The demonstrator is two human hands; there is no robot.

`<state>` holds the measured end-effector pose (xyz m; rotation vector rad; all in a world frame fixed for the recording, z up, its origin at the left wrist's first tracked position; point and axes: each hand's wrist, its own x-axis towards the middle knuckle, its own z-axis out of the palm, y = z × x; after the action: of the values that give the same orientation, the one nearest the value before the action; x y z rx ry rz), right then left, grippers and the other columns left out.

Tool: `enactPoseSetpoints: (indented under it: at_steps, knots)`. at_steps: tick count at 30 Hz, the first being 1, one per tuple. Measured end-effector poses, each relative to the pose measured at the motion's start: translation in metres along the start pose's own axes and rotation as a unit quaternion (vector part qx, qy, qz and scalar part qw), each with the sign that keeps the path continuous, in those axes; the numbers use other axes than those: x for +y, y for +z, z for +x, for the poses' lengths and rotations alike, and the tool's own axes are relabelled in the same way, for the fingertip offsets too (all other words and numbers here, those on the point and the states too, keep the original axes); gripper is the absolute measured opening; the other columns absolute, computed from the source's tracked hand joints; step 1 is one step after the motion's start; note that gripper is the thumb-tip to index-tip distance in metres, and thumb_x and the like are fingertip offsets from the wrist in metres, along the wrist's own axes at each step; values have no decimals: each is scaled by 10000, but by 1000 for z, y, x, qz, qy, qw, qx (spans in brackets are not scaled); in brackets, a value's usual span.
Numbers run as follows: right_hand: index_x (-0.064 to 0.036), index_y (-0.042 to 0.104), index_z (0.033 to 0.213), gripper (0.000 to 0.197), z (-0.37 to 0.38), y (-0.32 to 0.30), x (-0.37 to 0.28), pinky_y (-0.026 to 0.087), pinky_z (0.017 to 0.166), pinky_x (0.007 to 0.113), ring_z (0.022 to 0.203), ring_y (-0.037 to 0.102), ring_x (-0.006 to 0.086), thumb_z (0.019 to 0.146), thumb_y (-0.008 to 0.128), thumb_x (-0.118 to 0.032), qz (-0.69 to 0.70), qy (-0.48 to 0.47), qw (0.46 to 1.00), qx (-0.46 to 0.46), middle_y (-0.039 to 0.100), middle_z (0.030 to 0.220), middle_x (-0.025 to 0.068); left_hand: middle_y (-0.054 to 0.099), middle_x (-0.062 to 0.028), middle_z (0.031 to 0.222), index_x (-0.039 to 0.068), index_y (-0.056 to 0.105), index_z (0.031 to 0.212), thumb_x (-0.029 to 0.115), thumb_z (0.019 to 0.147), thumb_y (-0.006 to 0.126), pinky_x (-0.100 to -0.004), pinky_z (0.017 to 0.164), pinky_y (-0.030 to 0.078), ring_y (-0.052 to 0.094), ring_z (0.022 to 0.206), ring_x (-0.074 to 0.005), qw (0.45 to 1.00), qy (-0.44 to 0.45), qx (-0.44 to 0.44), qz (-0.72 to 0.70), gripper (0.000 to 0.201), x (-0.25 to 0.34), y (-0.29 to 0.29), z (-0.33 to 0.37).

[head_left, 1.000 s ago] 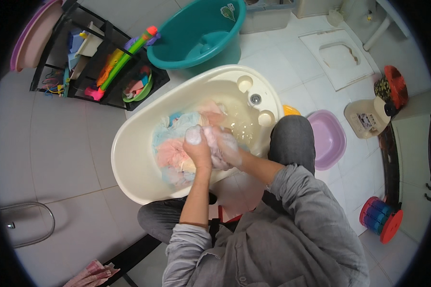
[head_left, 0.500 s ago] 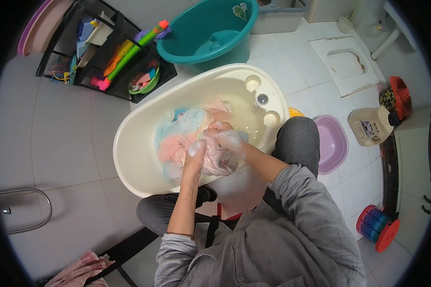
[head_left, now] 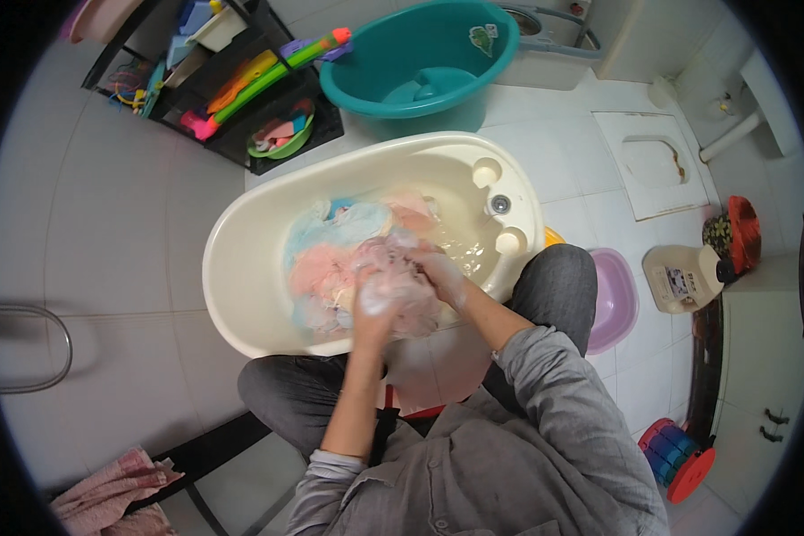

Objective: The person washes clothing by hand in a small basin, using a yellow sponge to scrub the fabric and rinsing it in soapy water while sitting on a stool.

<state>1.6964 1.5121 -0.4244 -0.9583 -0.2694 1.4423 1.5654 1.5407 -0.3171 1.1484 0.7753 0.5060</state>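
Note:
My left hand (head_left: 378, 299) and my right hand (head_left: 438, 271) are closed on a bunched, soapy pink cloth (head_left: 411, 308) over the near edge of a cream baby bathtub (head_left: 241, 277). White suds coat both hands, and some fingers are buried in the folds. Left of the hands, a wet pink garment (head_left: 317, 268) lies in the tub. A pale blue cloth (head_left: 357, 219) lies beyond it, with a peach cloth (head_left: 411, 210) alongside. Cloudy water (head_left: 464, 246) shows at the tub's right end.
Beyond the tub stand a big teal basin (head_left: 420, 112) and a black rack (head_left: 241, 147) of toys. A purple basin (head_left: 630, 295), a beige jug (head_left: 679, 279) and a red-topped stool (head_left: 692, 473) are on the right. A squat toilet (head_left: 652, 165) is at the far right.
The pink cloth is gathered higher and bulkier between my hands. My left hand has shifted slightly right, my right hand slightly nearer. The whole view has shifted a little.

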Motion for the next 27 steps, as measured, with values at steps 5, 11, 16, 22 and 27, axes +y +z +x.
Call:
enactPoseSetpoints:
  at_steps: [5, 11, 16, 22, 27]
  knots:
    - [-85, 543, 949, 222, -30, 44, -27, 439, 703, 293, 810, 538, 132, 820, 467, -248, -349, -348, 861, 127, 570, 886, 33, 537, -117, 918, 31, 509, 899, 85, 611, 667, -302, 627, 447, 561, 769, -242, 809, 387, 175, 407, 333, -29, 53, 5]
    - [-57, 520, 893, 170, -26, 48, -42, 455, 637, 278, 697, 542, 140, 781, 498, -182, 198, -6, 958, 208, 545, 785, 50, 516, -147, 1032, -1, 457, 1033, 34, 699, 588, -287, 765, 418, 511, 941, -210, 946, 133, 128, 267, 361, -38, 9, 53]
    - [-54, 522, 942, 206, -38, 49, -66, 449, 706, 289, 780, 547, 153, 797, 506, -200, 243, -81, 964, 71, 556, 848, 58, 531, -133, 1030, 27, 459, 1030, 207, 764, 572, -305, 789, 424, 521, 934, -243, 973, -15, 58, -222, 340, 0, 9, 30]
    - [-38, 466, 1087, 311, -39, 59, -57, 403, 808, 265, 885, 527, 142, 824, 494, -201, 98, -95, 991, -13, 551, 951, 49, 540, -121, 1001, 64, 466, 1002, 269, 794, 536, -338, 765, 450, 539, 902, -227, 903, -173, 11, -394, 300, 17, -20, 42]
    - [-19, 484, 1078, 338, -13, 19, -31, 433, 749, 264, 834, 538, 141, 835, 489, -254, 109, -94, 987, 76, 559, 942, 72, 586, -75, 702, 6, 560, 845, 180, 754, 567, -269, 558, 435, 537, 605, -164, 965, 73, 173, 184, 197, 18, 37, 31]
